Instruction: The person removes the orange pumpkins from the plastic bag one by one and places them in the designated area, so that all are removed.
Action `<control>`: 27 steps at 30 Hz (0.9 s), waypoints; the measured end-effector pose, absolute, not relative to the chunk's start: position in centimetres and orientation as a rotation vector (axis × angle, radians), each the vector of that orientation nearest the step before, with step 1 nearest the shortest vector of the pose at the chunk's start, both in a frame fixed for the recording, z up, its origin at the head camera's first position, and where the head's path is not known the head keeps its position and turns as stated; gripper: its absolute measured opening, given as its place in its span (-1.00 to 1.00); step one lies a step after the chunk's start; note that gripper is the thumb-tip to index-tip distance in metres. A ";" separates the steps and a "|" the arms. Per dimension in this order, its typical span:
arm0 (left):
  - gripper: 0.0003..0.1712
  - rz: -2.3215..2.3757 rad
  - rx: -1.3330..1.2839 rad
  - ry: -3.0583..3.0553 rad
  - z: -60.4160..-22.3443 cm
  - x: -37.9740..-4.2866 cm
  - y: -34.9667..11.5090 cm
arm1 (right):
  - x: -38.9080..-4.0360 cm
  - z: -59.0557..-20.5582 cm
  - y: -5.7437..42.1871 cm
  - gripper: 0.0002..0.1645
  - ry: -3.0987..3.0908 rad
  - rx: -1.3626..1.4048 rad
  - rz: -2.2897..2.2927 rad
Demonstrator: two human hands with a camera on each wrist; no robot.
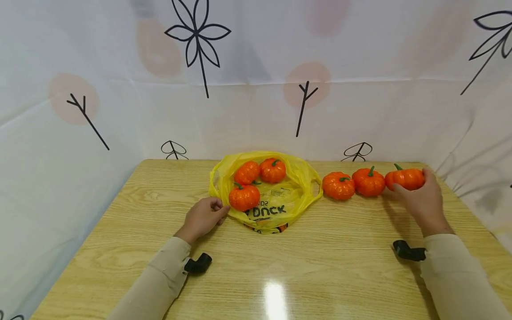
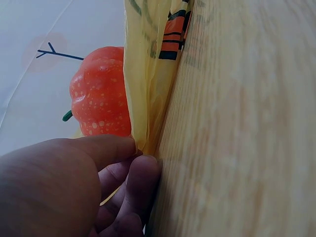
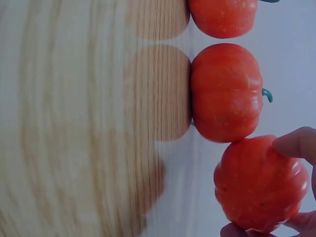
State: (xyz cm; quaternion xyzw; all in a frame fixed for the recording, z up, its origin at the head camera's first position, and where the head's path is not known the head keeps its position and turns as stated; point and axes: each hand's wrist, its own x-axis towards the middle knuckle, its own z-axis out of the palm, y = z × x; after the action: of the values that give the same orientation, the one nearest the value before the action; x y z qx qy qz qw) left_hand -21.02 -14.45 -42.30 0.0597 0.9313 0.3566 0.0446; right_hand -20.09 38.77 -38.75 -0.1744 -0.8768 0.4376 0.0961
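My right hand [image 1: 426, 202] grips a small orange pumpkin [image 1: 406, 179] between thumb and fingers at the right end of a row. In the right wrist view this pumpkin [image 3: 261, 183] is raised off the table and tilted, right against its neighbour [image 3: 226, 93]. Two more pumpkins, one in the middle [image 1: 369, 182] and one at the left [image 1: 338, 186], make up the row. With thumb and fingertips, my left hand [image 1: 203, 218] pinches the near left rim of a yellow plastic bag [image 1: 296, 202]. Inside the spread-open bag sit three pumpkins, the nearest [image 1: 244, 198] close to my left fingers.
Under everything is a wood-grain table [image 1: 240, 275]. A white cloth backdrop [image 1: 248, 115] with printed plants stands behind and along both sides. The bag's right handle loop [image 1: 317, 189] lies close beside the leftmost pumpkin of the row. Each wrist carries a black camera mount.
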 end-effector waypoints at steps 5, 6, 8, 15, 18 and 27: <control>-0.72 1.085 0.173 2.846 -42.3 -21.0 -14.4 | -20.0 -38.8 38.9 0.22 -2.632 -0.519 1.283; -0.72 1.085 0.171 2.846 -42.3 -21.0 -14.4 | -20.0 -38.8 39.0 0.22 -2.641 -0.520 1.277; -0.72 1.085 0.169 2.845 -42.3 -21.0 -14.4 | -20.0 -38.9 39.1 0.22 -2.654 -0.523 1.267; -0.72 1.084 0.168 2.849 -42.4 -21.1 -14.4 | -20.2 -39.3 39.6 0.21 -2.715 -0.563 1.272; -0.72 1.083 0.164 2.849 -42.4 -21.0 -14.4 | -20.3 -39.4 39.8 0.19 -2.732 -0.578 1.283; -0.71 1.085 0.170 2.850 -42.4 -21.1 -14.4 | -20.1 -39.4 39.9 0.21 -2.774 -0.608 1.277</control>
State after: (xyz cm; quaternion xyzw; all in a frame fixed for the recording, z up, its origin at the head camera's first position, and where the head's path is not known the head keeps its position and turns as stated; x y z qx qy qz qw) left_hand -21.11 -14.44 -42.42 0.0558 0.9322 0.3549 0.0438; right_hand -20.10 39.93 -39.37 -0.1951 -0.8909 0.4099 0.0138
